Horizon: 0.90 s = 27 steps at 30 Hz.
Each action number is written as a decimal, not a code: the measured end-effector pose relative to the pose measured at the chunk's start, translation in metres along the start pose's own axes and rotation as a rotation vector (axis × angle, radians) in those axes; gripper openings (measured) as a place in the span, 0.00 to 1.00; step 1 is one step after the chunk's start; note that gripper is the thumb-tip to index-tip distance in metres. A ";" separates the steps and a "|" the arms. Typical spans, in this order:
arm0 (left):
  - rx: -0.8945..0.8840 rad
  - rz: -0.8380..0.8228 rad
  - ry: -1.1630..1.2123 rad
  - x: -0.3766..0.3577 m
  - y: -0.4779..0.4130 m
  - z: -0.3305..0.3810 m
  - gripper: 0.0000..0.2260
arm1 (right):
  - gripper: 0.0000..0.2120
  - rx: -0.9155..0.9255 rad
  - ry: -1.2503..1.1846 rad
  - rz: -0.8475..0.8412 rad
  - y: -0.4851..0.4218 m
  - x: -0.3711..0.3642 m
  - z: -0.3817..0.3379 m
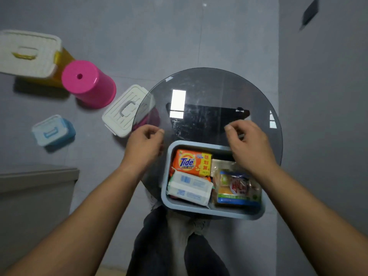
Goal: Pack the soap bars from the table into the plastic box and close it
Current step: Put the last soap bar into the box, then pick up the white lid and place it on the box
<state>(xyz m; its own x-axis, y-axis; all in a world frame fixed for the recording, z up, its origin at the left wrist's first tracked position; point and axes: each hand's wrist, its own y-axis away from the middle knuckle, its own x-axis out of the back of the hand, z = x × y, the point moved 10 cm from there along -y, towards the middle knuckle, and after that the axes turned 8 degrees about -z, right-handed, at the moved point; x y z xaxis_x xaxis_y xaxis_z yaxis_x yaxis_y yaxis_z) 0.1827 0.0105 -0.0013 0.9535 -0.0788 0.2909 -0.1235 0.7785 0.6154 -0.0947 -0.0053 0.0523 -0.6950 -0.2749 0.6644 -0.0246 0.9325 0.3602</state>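
Here soap bars (pixel 191 162) in box (pixel 211 213), below both hands' curled fingers (pixel 232 129).

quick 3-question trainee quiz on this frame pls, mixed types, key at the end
1. True or false: the plastic box on the glass table already has its lid on.
2. Multiple choice: where does the orange Tide soap bar lie? A) on the floor; B) in the box's far left corner; C) in the left hand.
3. Fill in: the left hand and right hand hover over the box's far edge, and both hold ____.

Key: 1 false, the box is open with the soap bars showing; 2 B; 3 nothing.
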 end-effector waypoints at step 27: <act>0.509 0.200 0.166 0.194 -0.292 -0.249 0.27 | 0.23 0.054 0.445 -0.601 -0.381 -0.374 -0.149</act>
<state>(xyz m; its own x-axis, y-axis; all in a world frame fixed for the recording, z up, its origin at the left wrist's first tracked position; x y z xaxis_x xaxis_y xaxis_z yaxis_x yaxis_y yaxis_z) 0.4719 -0.0774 -0.3069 0.9234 0.1697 0.3442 -0.3833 0.3666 0.8478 0.2816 -0.2923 -0.2360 -0.1947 -0.7983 0.5699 -0.3515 0.5992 0.7193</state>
